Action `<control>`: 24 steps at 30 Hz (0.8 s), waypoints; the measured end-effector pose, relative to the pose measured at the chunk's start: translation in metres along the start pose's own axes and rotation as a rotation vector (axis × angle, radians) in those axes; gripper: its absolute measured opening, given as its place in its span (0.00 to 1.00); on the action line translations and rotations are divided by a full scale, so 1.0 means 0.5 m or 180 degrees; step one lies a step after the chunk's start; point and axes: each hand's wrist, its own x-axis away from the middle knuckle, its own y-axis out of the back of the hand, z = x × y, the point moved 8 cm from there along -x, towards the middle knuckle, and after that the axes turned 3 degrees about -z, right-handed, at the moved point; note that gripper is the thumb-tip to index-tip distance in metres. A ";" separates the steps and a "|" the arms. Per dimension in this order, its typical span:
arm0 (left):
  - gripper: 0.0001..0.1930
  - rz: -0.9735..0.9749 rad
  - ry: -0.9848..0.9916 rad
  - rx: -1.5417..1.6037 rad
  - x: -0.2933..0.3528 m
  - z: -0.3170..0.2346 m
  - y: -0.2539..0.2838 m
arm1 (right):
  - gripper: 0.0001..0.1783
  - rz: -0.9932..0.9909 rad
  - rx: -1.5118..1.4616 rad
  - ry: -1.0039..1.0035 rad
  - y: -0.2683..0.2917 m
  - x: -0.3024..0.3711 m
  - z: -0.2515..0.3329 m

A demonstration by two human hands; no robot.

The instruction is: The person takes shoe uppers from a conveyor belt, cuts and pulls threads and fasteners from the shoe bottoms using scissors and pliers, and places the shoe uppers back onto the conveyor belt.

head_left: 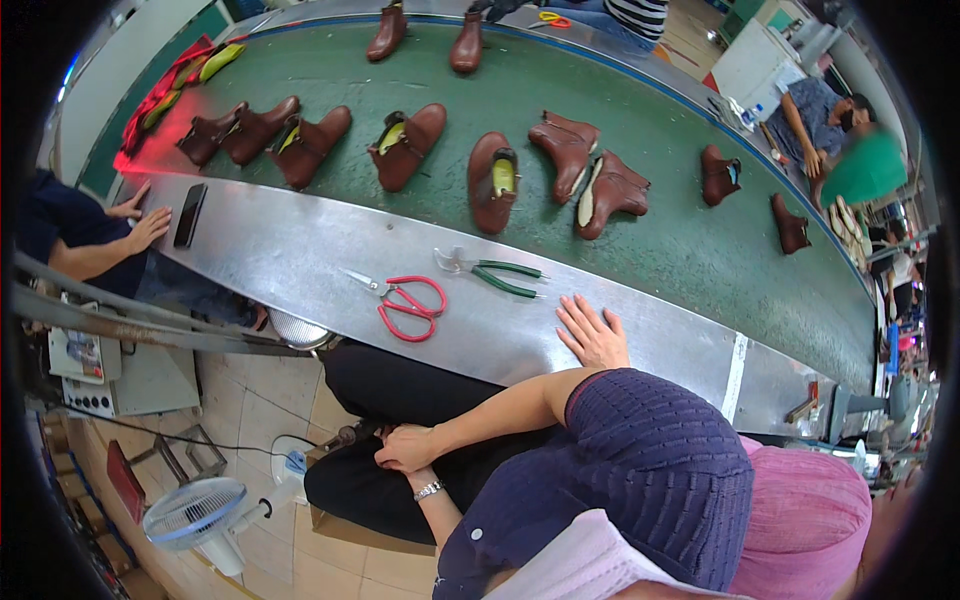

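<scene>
My right hand (pixel 405 447) rests in my lap with its fingers curled over my left hand (pixel 416 477), which is mostly hidden beneath it. A silver wristwatch (pixel 428 490) is on my left wrist. On the metal ledge in front of me lie red-handled scissors (pixel 412 309), and beside them green-handled pliers (pixel 508 278). Neither of my hands touches these tools. Another hand (pixel 594 335) lies flat on the ledge with its fingers spread; its arm is hidden behind my sleeve, and it seems to belong to the pink-clad person (pixel 800 520) at my right.
Several brown ankle boots (pixel 408 150) stand or lie on the green belt (pixel 640 110). At the left, a person's hands (pixel 147 228) rest near a black phone (pixel 190 215). A fan (pixel 196 512) stands low on the left. Another person (pixel 805 120) sits across the belt.
</scene>
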 end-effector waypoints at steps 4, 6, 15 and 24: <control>0.13 -0.0280 -0.0212 0.0202 0.028 -0.006 0.020 | 0.08 0.0060 -0.0029 0.0097 -0.002 0.005 -0.002; 0.13 -0.0417 -0.0314 0.0312 0.042 0.001 0.026 | 0.07 -0.0229 -0.0389 0.0239 0.043 0.011 0.009; 0.13 -0.1439 -0.0390 0.0185 0.076 -0.055 -0.019 | 0.15 -0.3276 0.0660 -0.0801 0.623 0.132 -0.078; 0.12 -0.1454 -0.0262 0.0124 0.065 -0.017 -0.021 | 0.18 -0.3385 0.1643 -0.2180 0.718 0.301 -0.220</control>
